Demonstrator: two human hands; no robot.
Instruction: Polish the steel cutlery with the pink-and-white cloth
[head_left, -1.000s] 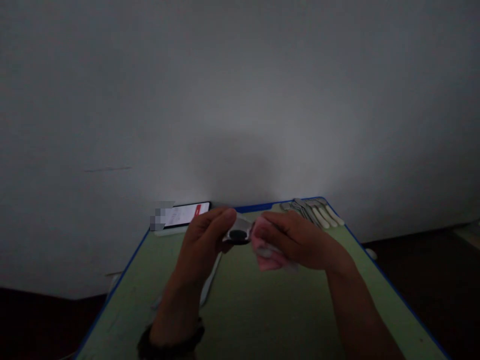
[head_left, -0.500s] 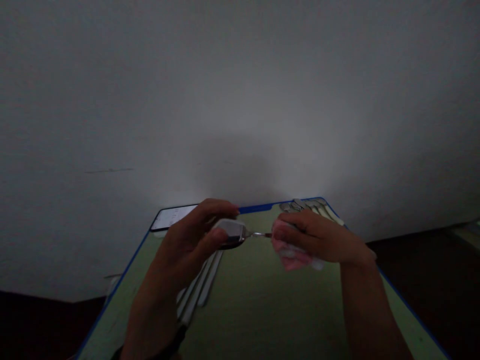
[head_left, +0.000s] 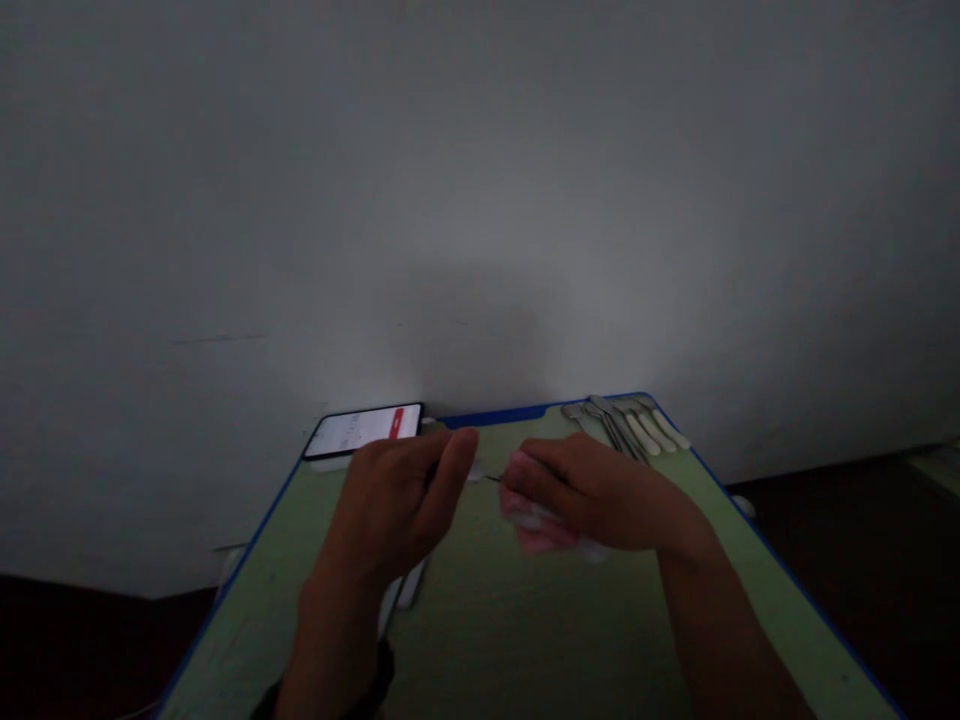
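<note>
A metal spoon (head_left: 478, 474) is held level over the middle of the table; only a short bright part near its neck shows. My left hand (head_left: 401, 500) is closed around the bowl end, its thumb and curled fingers hiding most of the bowl. At the other end, my right hand (head_left: 581, 490) grips a crumpled pink and white cloth (head_left: 541, 535) wrapped about the handle, which is hidden inside. Behind and below my left wrist lie long, pale, flat pieces (head_left: 411, 585), partly covered.
A phone (head_left: 364, 432) with a lit screen lies at the table's far left corner. Several spoons and other cutlery with white or metal handles (head_left: 643, 432) lie at the far right corner. The green table (head_left: 525, 640) has a blue edge against a grey wall (head_left: 480, 200).
My left hand has turned and closed further over the spoon's bowl, which showed plainly before. My right hand and the cloth have shifted left, nearer to my left hand.
</note>
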